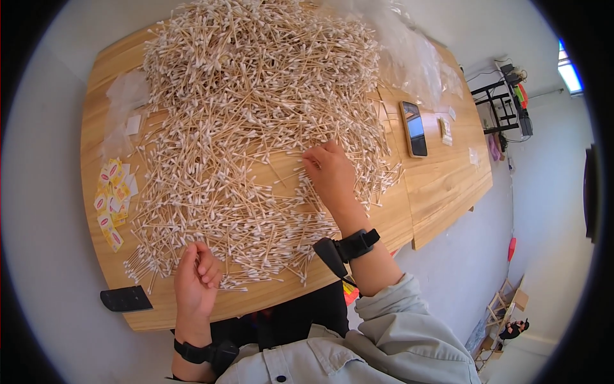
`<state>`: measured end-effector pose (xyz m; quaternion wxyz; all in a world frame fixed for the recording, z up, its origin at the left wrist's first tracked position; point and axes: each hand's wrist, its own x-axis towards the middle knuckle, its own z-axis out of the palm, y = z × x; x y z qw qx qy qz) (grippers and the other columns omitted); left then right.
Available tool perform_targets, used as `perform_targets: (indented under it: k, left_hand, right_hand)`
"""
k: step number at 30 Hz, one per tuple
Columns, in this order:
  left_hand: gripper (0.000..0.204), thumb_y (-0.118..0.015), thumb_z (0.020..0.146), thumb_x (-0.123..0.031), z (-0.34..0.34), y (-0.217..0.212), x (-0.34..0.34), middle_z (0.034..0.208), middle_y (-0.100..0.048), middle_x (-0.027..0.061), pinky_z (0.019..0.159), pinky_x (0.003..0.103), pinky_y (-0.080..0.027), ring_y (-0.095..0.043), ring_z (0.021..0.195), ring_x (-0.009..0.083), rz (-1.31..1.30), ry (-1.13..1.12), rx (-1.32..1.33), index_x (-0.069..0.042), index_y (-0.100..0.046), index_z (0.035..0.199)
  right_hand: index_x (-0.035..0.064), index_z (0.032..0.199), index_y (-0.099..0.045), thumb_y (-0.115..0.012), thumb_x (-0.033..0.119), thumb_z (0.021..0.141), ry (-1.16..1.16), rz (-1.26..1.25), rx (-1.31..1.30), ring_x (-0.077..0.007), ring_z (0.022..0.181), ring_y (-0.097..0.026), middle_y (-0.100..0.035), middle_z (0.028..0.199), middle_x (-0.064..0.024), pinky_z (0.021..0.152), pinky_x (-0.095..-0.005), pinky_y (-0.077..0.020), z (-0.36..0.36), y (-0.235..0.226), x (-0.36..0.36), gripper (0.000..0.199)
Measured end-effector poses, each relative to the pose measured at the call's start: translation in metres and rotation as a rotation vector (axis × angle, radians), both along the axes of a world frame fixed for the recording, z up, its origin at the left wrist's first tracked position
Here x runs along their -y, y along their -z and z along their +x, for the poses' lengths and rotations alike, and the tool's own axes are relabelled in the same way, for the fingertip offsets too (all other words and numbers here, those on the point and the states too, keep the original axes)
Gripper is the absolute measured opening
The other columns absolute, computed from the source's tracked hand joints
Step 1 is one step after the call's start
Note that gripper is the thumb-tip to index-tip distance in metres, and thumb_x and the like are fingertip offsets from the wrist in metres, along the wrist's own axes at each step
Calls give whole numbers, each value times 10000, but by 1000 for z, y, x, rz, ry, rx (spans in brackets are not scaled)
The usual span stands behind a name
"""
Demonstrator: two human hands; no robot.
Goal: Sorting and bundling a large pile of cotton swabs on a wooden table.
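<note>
A large heap of wooden-stick cotton swabs (256, 83) with white tips covers most of the wooden table (441, 198), piled highest at the far side and thinner near me. My right hand (332, 174) is over the right middle of the swabs, its fingers bent and drawn together with the tips down among the sticks. Near the front edge, my left hand (197, 276) is closed, thumb up against the curled fingers, beside loose swabs. Whatever either hand may hold is too small or hidden to make out. Both wrists wear black straps with a small device.
Right of the heap lies a phone (414, 129), with a small packet (446, 131) beyond it. Clear plastic bags (409, 54) lie at the far right, another bag (125, 96) at the left. Yellow-and-white labels (112, 198) lie along the left edge. A black pad (126, 299) sits at the near-left corner.
</note>
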<state>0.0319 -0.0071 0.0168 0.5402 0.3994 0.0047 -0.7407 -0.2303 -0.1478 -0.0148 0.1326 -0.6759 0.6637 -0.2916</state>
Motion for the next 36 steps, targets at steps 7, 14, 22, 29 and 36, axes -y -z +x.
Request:
perform_targets:
  k: [7, 14, 22, 29, 36]
  left_hand:
    - [203, -434, 942, -247, -3, 1, -1, 571, -351, -40, 427, 184, -273, -320, 486, 46, -13, 6, 15, -73, -523, 890]
    - [208, -445, 935, -250, -17, -3, 1, 615, -396, -15, 463, 210, -306, -363, 526, 81, 7, 8, -53, -63, -523, 889]
    - [274, -429, 944, -258, -50, -14, 19, 951, -622, 96, 751, 309, -514, -608, 918, 216, 56, -40, 32, -38, -557, 1047]
    - [234, -436, 946, -227, -36, 15, 4, 814, -591, 31, 638, 243, -492, -578, 735, 128, 172, -81, -145, -45, -569, 1009]
    - [182, -435, 942, -205, -18, 11, -2, 604, -358, -37, 423, 193, -285, -325, 505, 54, 62, -19, -240, -65, -551, 948]
  right_hand:
    - [109, 751, -646, -674, 126, 704, -71, 67, -140, -224, 741, -581, -549, 784, -52, 618, -342, -465, 7, 6, 17, 57]
    - [87, 731, -621, -636, 86, 712, 5, 78, 135, -193, 744, -585, -572, 767, -45, 645, -305, -468, 27, -10, 9, 24]
    - [16, 854, -587, -650, 82, 780, -154, 451, 875, -125, 654, -584, -603, 783, -49, 617, -245, -463, 45, -35, -58, 118]
    - [59, 905, -609, -665, 111, 779, -182, 275, 467, -138, 682, -595, -587, 789, -51, 589, -280, -465, 55, -29, -75, 148]
    - [54, 933, -600, -662, 107, 729, -141, 257, -139, -265, 773, -575, -529, 897, -83, 623, -372, -471, 30, -7, -47, 219]
